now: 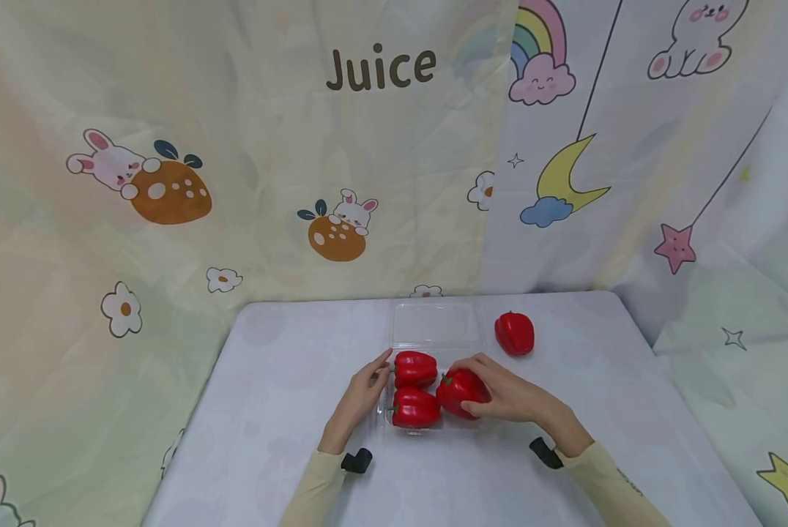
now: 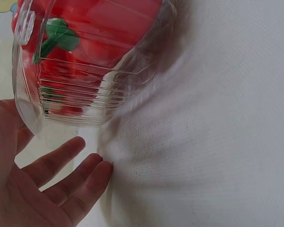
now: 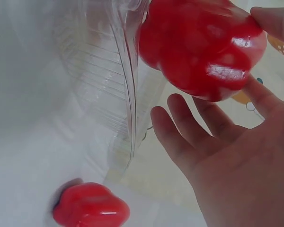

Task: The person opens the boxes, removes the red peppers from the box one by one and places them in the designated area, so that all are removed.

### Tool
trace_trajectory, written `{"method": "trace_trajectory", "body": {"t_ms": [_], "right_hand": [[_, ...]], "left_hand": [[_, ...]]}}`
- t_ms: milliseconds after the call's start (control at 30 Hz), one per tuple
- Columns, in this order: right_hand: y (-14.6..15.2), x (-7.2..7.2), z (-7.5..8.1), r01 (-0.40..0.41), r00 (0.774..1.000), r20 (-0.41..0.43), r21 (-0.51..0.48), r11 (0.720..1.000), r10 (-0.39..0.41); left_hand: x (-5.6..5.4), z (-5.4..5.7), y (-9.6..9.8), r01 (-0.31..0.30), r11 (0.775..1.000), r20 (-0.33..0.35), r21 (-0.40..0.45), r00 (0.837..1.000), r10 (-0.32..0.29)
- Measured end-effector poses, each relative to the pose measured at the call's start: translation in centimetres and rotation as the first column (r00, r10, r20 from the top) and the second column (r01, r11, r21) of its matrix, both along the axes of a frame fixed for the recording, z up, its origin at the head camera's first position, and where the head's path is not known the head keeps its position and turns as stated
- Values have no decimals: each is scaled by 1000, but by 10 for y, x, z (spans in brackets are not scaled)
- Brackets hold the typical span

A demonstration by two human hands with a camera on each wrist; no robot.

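A clear plastic clamshell box (image 2: 80, 97) lies on the table with its lid (image 1: 433, 324) folded back. Two red bell peppers sit in its left part, a rear one (image 1: 415, 369) and a front one (image 1: 416, 408). My right hand (image 1: 506, 389) grips another red bell pepper (image 1: 461, 392) at the box's right side; in the right wrist view that pepper (image 3: 203, 47) is above the rim, between thumb and fingers. My left hand (image 1: 361, 395) is at the box's left wall, its fingers (image 2: 78, 182) extended beside it. Whether they touch the wall I cannot tell.
One more red bell pepper (image 1: 515, 334) lies on the white table (image 1: 288, 380), behind and right of the box. A printed cloth (image 1: 269, 219) hangs along the table's back edge. Each wrist carries a black camera mount.
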State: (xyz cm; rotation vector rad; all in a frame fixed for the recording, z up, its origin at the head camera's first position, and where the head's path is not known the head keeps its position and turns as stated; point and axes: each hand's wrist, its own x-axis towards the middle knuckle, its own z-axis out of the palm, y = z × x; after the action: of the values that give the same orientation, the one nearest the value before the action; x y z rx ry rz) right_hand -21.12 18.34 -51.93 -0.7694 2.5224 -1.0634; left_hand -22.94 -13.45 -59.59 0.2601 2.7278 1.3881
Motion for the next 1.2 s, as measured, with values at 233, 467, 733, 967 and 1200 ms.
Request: {"method": "trace_trajectory", "body": {"t_ms": [233,467,733,967,1200], "right_hand": [[2,1,-1,37,998,-52,12,999,-36],[5,3,1,77,995,-63,19,997,-76],[9,2,-2,95,994,-50,5,995,-95],[12,2,-2,109,992,-68,20,994,-107],[15,2,-1,116,991,-63,6,993,-116]], "left_hand": [[0,0,0,-6,1000,-3,-2,1000,6],[-1,0,1,-4,1000,2,-1,1000,4],[1,2,1,-4,1000,8,2,1000,4],[1,2,1,-4,1000,1,-3,1000,4],[0,0,1,-7,1000,1,-10,1000,7]]}}
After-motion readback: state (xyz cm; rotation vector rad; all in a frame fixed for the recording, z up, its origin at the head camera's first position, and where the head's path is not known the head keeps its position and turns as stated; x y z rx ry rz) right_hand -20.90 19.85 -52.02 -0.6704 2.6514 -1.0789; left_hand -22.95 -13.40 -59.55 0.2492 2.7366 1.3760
